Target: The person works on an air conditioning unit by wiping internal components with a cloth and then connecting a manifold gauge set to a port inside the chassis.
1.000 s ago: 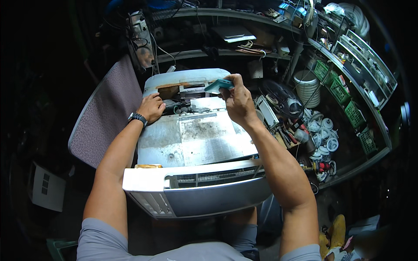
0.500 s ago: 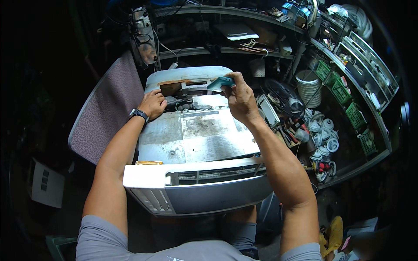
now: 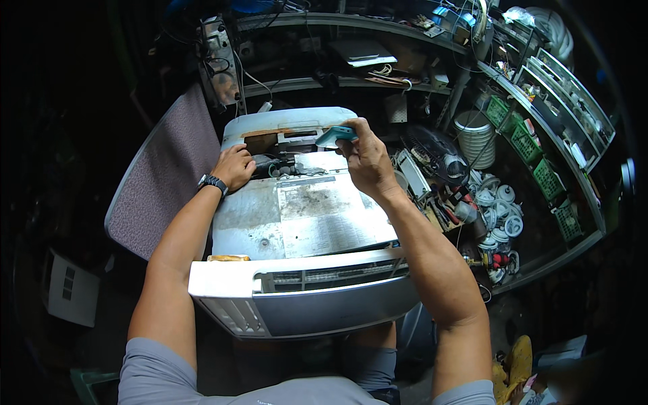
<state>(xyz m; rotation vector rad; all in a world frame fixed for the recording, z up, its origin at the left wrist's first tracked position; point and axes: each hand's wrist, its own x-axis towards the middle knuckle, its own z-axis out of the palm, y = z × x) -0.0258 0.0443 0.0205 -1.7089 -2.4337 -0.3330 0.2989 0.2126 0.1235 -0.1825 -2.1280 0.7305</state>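
A window air conditioner (image 3: 270, 235) sits in front of me, its metal top stained and its slatted front panel toward me. At its far end an opening shows dark wiring and parts (image 3: 275, 166) inside. My left hand (image 3: 235, 166), with a dark watch on the wrist, lies on the unit's left edge beside this opening, its fingers stretched out and holding nothing. Above the far right of the casing, my right hand (image 3: 367, 160) grips a teal smartphone (image 3: 334, 137), tilted over the opening. A yellow-handled tool (image 3: 229, 258) rests at the front left of the top.
A pinkish board (image 3: 165, 175) leans at the left. To the right are a black fan (image 3: 435, 154), a ribbed white bucket (image 3: 476, 138), hand tools (image 3: 442, 212) and a heap of white round parts (image 3: 501, 214). Green baskets (image 3: 525, 143) line a rack; a shelf (image 3: 310, 84) runs behind.
The view has shifted slightly. My right hand and the smartphone sit a little lower and further left, still over the opening; my left hand keeps its place on the casing.
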